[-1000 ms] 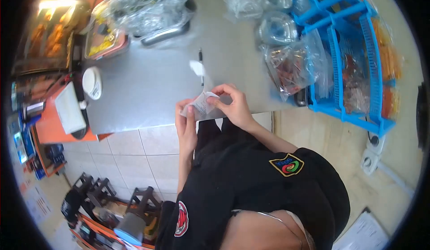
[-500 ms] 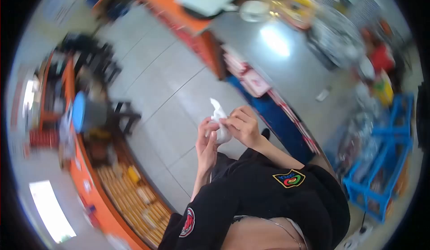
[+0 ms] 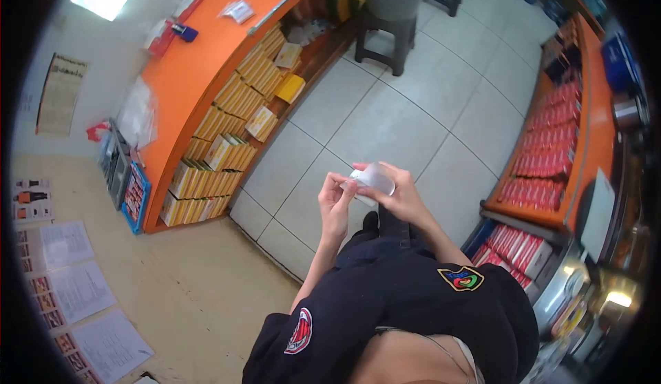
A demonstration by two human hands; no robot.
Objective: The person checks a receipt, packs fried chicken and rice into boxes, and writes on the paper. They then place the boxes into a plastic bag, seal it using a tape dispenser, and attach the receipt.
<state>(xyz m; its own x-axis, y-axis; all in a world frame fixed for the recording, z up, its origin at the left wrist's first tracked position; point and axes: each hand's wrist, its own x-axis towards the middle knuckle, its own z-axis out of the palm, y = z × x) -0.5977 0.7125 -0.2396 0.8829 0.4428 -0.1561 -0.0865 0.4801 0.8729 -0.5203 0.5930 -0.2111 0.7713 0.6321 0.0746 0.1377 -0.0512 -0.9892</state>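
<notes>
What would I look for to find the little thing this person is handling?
Start at the pale tiled floor between the two orange counters. Over it, in front of the dark shirt, the left hand and right hand meet. Pinched between them is a small white paper slip, curled, the only white thing held off the floor.

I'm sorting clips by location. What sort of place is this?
Probably a small shop: an orange counter with shelves of yellow boxed goods, and red packs racked opposite.
</notes>
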